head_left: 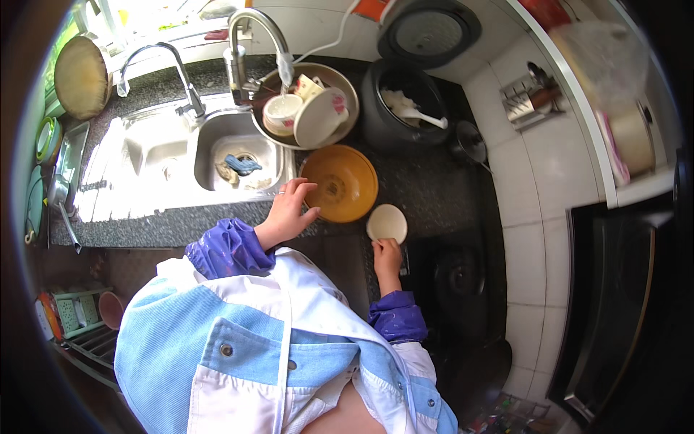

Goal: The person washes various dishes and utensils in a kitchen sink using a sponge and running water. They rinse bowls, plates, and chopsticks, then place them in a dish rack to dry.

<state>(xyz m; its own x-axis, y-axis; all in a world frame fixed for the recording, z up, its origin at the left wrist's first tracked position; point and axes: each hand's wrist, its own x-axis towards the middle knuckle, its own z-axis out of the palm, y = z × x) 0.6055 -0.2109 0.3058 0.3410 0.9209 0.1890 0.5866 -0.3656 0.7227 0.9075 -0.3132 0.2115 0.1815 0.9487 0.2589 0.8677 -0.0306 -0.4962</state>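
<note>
My left hand (289,213), a ring on one finger, is spread at the left rim of a wide orange-brown bowl (355,187); whether it touches the rim I cannot tell. With the fingers of my right hand (387,257) I grip the near rim of a small white bowl (387,223) on the dark counter. Behind the orange-brown bowl, a large metal basin (351,120) holds several white bowls (319,120) and a patterned cup (307,87). Water runs from the right-hand tap (284,68) into a bowl there.
Left of the basin is a steel double sink (203,163) with a blue cloth (243,164) in it. A rice cooker (401,130), lid raised, holds rice and a white spoon (425,117). A black hob (452,276) lies to the right. Ladles and dishes stand far left.
</note>
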